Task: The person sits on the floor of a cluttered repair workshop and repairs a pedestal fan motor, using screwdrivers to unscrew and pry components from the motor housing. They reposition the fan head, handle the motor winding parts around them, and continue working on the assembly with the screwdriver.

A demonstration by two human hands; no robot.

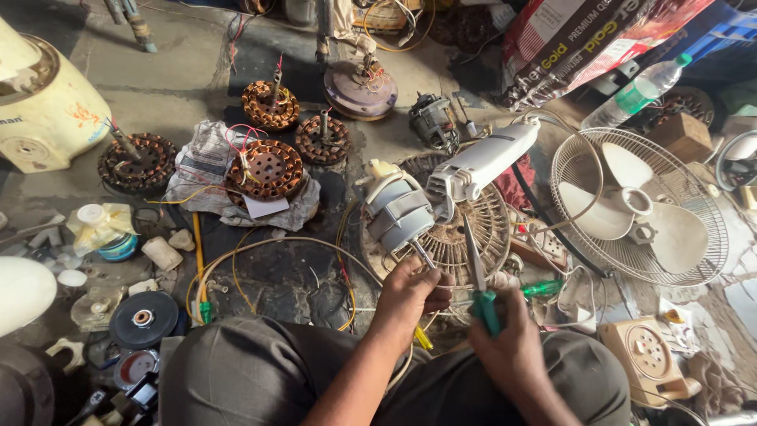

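The fan motor (400, 211), a white housing with grey bands still joined to its white neck piece (482, 162), lies on the floor just ahead of both hands, resting on a dusty round grille (473, 237). Its long axis runs from the motor's shaft end, near the person, up and away to the right. The left hand (412, 292) is closed around the thin metal shaft (423, 254) sticking out of the motor. The right hand (505, 335) is closed on a green-handled screwdriver (479, 280), blade pointing up toward the neck joint. The left hand is nearer the motor body. A caged fan (639, 209) sits well apart on the right.
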